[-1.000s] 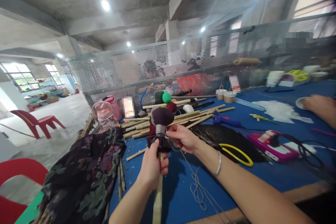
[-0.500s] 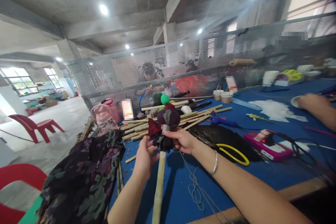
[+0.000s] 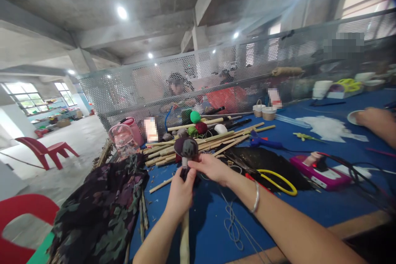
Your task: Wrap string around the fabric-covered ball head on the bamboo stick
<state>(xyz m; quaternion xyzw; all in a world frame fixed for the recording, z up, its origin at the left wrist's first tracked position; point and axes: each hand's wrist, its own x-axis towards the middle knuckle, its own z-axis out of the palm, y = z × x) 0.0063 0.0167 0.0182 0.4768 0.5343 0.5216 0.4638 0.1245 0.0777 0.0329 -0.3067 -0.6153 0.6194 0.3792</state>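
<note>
At the frame's lower centre, our left fingers [image 3: 189, 178] wrap a smooth, pale stick [image 3: 185, 237] while our right fingers [image 3: 199, 164], pinched narrow, meet its rounded dark-and-grey cloth head [image 3: 189, 147].

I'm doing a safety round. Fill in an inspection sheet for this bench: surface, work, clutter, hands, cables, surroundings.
Surface: blue tabletop, tangled thin cord on it.
Job's things: round dark-and-grey head on a bamboo stick.
Clutter: loose bamboo sticks, yellow-handled scissors, blue glue gun.
Hands: left hand closed just below the head; right hand at the bound neck, grip unclear.
Cables: dark leads loop by a magenta power strip.
Surroundings: perforated metal screen behind; red plastic chair, left; co-worker's hand, right.
</note>
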